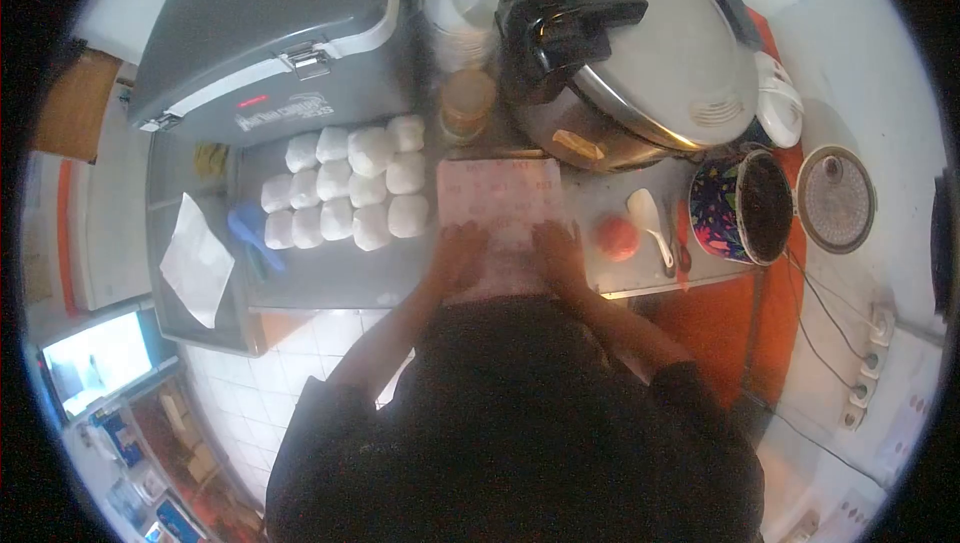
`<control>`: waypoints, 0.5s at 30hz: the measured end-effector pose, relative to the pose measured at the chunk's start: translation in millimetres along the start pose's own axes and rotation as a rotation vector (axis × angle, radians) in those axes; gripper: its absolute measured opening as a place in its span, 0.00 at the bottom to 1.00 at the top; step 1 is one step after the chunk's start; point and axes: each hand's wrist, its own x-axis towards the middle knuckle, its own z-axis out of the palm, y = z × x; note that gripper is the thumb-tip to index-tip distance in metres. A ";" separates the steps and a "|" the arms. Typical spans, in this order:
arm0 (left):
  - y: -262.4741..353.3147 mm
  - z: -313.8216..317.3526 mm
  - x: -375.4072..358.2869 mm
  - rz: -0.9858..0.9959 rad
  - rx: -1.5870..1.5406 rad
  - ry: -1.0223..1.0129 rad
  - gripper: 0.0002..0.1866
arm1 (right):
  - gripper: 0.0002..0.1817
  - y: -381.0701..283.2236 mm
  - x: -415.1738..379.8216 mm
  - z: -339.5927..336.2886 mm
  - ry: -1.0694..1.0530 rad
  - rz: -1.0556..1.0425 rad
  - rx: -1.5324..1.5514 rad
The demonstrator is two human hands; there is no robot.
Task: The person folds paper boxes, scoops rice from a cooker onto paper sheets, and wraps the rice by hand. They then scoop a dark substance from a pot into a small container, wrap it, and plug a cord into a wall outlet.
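On the counter (335,283), my left hand (461,253) and right hand (558,251) touched a patterned sheet (500,198); finger spread I couldn't tell.

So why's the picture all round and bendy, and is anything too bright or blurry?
Head view: dark corners and curved edges, probably from a wide lens; head view: the screen glares almost white; head view: the left hand and right hand look soft and dim, and the pink sheet is too hazy to read.
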 end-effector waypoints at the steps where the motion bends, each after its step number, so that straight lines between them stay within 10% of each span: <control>1: 2.4 1.0 -7.1 0.020 -0.006 0.033 0.19 | 0.21 -0.1 -4.8 -3.0 0.029 -0.018 0.005; 8: -34.5 36.0 20.0 0.075 -0.036 -0.050 0.19 | 0.25 23.6 21.9 0.3 -0.479 0.191 0.165; 11: -41.9 49.2 35.5 0.053 -0.051 0.003 0.14 | 0.18 25.0 43.9 30.9 -0.280 0.433 0.121; 15: -5.7 10.0 50.2 -0.179 -0.012 -0.015 0.09 | 0.15 14.0 68.1 12.7 -0.184 0.176 -0.061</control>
